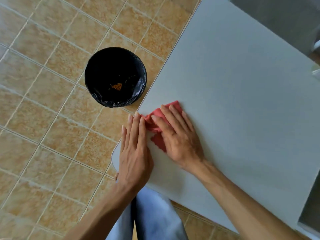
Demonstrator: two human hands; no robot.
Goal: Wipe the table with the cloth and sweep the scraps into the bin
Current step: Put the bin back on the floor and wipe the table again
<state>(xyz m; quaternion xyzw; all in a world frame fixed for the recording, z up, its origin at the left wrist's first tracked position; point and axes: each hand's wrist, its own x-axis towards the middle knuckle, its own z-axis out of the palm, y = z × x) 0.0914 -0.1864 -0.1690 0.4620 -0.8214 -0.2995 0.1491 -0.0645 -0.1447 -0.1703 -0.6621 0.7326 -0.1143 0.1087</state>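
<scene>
Cloth [156,116] lies bunched under the right hand [176,135], fingers [166,111] spread flat; left hand [134,151], fingers straight, waits at the surface [242,101] edge; bin [115,77] beyond-left.

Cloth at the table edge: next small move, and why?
Probably push the cloth under the right hand off the table edge into the left hand waiting there; the bin stands further along, not below.
</scene>
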